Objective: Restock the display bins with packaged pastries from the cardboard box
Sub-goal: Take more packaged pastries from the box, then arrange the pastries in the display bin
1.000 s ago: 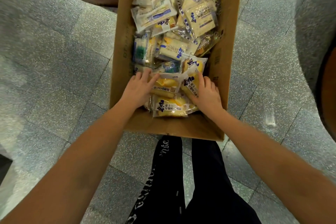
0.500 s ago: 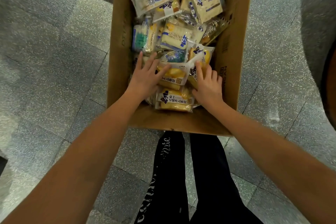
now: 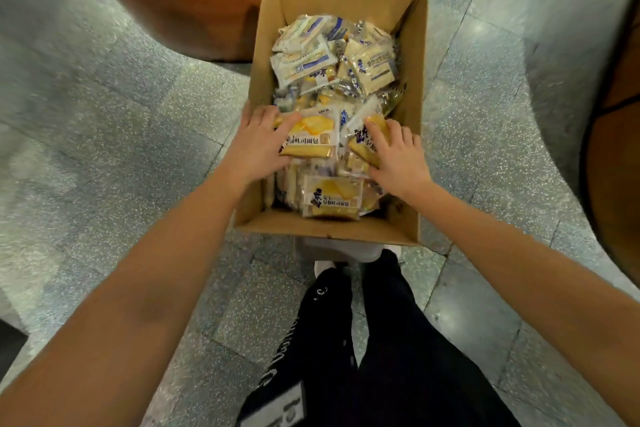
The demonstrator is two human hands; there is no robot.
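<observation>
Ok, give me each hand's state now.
Left hand: holding a yellow pastry pack.
Right hand: open, fingers flat on a second pack.

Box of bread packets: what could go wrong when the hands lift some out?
1. The left hand grips a yellow packet by one edge, so it could slip back.
2. The right hand only presses flat on a tilted packet, which may slide off the loose pile.

Tall brown cardboard box (image 3: 412, 45) walls hem the heaped yellow-and-white wrapped pastry packets (image 3: 372, 66); free room lies only straight above them, at frame centre.
</observation>
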